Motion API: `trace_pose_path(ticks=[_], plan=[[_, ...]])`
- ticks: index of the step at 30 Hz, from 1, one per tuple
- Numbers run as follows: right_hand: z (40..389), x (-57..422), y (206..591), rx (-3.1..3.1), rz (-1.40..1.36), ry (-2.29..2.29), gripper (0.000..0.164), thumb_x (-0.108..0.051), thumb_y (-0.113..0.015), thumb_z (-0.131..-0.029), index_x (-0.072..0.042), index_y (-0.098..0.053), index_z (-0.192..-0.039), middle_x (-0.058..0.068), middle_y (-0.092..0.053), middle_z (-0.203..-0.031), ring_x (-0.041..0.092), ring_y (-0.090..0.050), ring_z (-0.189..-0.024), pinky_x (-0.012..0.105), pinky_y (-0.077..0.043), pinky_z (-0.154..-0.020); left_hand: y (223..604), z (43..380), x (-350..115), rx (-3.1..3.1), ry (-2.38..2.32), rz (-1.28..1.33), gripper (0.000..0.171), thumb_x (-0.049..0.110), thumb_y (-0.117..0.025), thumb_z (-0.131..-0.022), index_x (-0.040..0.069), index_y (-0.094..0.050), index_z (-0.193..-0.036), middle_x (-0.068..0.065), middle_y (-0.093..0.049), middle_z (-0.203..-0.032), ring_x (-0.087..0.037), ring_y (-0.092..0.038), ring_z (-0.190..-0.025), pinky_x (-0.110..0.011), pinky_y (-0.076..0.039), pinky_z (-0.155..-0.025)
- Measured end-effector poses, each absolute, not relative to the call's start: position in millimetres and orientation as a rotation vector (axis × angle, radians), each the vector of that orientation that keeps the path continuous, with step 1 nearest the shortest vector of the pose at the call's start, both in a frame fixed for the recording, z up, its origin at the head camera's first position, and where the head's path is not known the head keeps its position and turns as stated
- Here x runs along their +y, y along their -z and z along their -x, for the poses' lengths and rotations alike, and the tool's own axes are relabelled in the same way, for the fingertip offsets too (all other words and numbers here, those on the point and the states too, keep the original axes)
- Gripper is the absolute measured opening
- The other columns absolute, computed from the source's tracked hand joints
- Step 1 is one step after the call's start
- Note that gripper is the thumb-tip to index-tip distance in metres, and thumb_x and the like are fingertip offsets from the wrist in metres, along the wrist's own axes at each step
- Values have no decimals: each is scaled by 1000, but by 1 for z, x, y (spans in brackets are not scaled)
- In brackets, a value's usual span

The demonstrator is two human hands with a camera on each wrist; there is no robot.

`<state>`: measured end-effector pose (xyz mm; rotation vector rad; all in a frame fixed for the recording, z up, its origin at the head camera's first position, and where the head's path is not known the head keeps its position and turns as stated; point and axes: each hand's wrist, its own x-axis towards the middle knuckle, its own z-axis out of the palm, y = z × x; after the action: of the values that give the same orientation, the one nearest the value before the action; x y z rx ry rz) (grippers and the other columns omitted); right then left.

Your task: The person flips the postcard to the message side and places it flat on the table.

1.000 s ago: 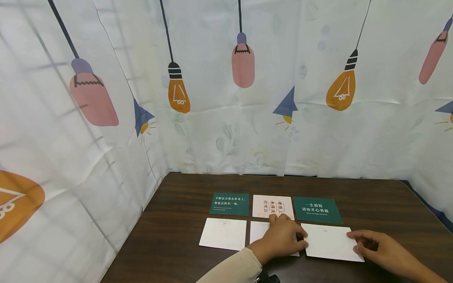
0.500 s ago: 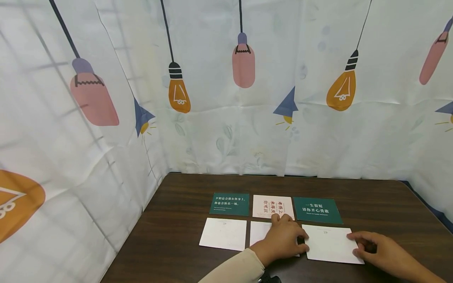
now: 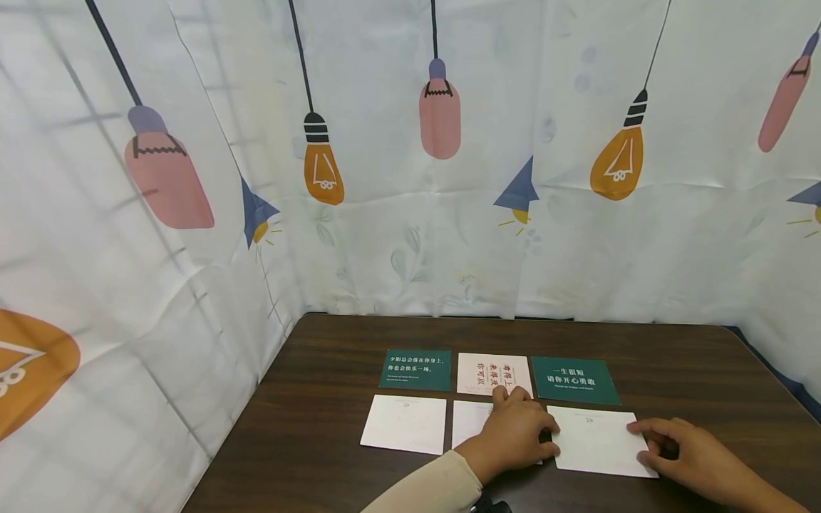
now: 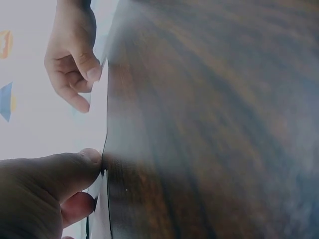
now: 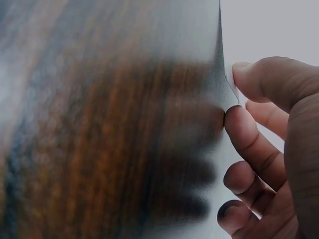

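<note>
A blank-faced white postcard (image 3: 599, 443) lies on the dark wooden table at the front right of two rows of cards. At its left edge are the thumb and forefinger of my left hand (image 3: 513, 436), whose other fingers reach over the middle white card (image 3: 470, 420) and partly cover it. My right hand (image 3: 689, 452) holds the opposite edge near its front corner. In the right wrist view, the postcard's corner (image 5: 232, 87) shows by the thumb and forefinger. From the left wrist view, the postcard (image 4: 101, 107) is a thin edge spanning both hands.
Behind, a row holds a green card (image 3: 417, 370), a pale card with red writing (image 3: 474, 374) and another green card (image 3: 574, 381). Another white card (image 3: 404, 424) lies at the front left. A lamp-patterned curtain (image 3: 385, 249) stands behind the table (image 3: 288, 442).
The front right postcard has shifted slightly toward the table's near side, widening its gap from the green card behind. My left hand has moved a little right along with it.
</note>
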<state>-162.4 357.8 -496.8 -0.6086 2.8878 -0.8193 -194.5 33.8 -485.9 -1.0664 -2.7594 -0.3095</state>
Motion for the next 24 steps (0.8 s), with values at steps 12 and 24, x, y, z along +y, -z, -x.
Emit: trace_pose_path(ticks=[12,24], plan=[[160,355,495,2951,631,758,38,-35,-81,-89,-14,-71,-120,-17,-47,-83,0,-40,-72,26,-35,-61,485,194,35,-2755,304,1040,21,52,-83,-82,43,-79,-101,27,-64,-92,-3,-42,-93,-41,-25,-80],[160,355,500,3000,719,737,31,-28,-84,-86,-14,-74,-112,-21,-45,-81,-2,-37,-73,24,-34,-60,486,193,34,-2755,305,1030,19,53,-83,-82,44,-79,-99,28,-62,-90,-2,-43,-94,-40,-26,-80]])
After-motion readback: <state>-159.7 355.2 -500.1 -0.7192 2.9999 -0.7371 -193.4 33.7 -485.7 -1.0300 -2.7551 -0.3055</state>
